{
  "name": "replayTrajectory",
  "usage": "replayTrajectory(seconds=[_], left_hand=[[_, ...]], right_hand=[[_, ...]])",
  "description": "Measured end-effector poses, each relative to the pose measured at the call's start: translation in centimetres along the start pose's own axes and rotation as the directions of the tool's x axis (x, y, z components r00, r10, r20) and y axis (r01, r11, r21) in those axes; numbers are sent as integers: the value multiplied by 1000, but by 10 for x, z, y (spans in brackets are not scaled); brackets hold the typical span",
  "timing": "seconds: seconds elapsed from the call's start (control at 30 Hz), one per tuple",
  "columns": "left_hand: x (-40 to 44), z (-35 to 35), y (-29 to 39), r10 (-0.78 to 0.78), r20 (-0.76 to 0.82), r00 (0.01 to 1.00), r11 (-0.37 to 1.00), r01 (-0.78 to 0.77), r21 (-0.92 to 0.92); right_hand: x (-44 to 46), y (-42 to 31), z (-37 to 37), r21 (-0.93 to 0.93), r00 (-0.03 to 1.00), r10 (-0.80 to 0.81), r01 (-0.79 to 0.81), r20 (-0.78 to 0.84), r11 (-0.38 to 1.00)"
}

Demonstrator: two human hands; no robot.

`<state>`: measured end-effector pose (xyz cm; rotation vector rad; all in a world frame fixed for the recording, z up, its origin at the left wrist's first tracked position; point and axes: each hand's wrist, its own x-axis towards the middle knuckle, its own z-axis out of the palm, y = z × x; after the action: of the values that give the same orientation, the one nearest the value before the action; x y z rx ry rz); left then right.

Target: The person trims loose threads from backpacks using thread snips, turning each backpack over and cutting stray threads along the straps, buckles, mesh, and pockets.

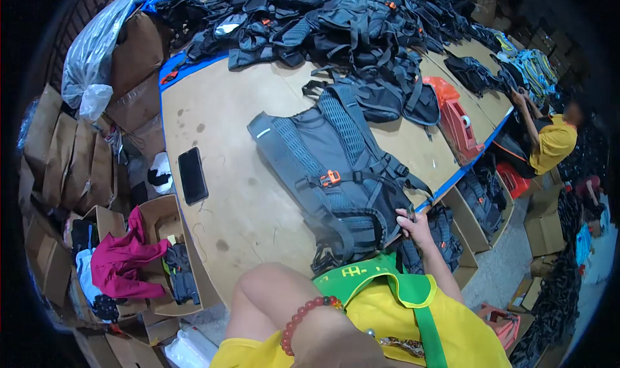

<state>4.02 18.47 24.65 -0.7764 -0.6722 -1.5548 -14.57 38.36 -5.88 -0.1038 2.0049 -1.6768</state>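
A grey and black backpack (349,168) lies on the table with its straps and blue-grey mesh back panel facing up. An orange buckle (330,178) sits on its chest strap. At the bag's lower right edge, my right hand (413,227) is closed, thumb and fingers pinched on the dark fabric. Something small and dark shows at the fingertips, too small to name. My left arm is bent up close to the camera, a red bead bracelet (298,317) on its wrist. Only the base of my left hand (342,347) shows; its fingers are out of frame.
Many more backpacks (336,26) are heaped along the table's far side. A phone (193,175) lies at the left, a red tape dispenser (460,126) at the right. Cardboard boxes (174,239) crowd the floor. A person in yellow (554,142) works at the right.
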Motion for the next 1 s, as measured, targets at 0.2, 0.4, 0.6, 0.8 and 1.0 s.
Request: replayTrajectory(seconds=[0.2, 0.4, 0.6, 0.8, 1.0], left_hand=[[0, -13, -2, -17, 77, 997, 1000, 16, 13], [8, -27, 2, -7, 190, 982, 993, -15, 115], [23, -53, -2, -11, 360, 933, 935, -117, 334], [25, -137, -21, -113, 265, 958, 549, -162, 820], [-58, -296, -55, -476, -691, 545, 2, 786, 618]], right_hand=[[2, 3, -2, 26, 1000, 4, -4, 9, 1000], [4, 7, -2, 31, 1000, -9, 10, -12, 999], [1, 0, 0, 37, 1000, 10, -10, -1, 999], [0, -1, -1, 32, 1000, 3, -4, 10, 999], [0, -2, 0, 65, 999, 32, -31, -5, 997]])
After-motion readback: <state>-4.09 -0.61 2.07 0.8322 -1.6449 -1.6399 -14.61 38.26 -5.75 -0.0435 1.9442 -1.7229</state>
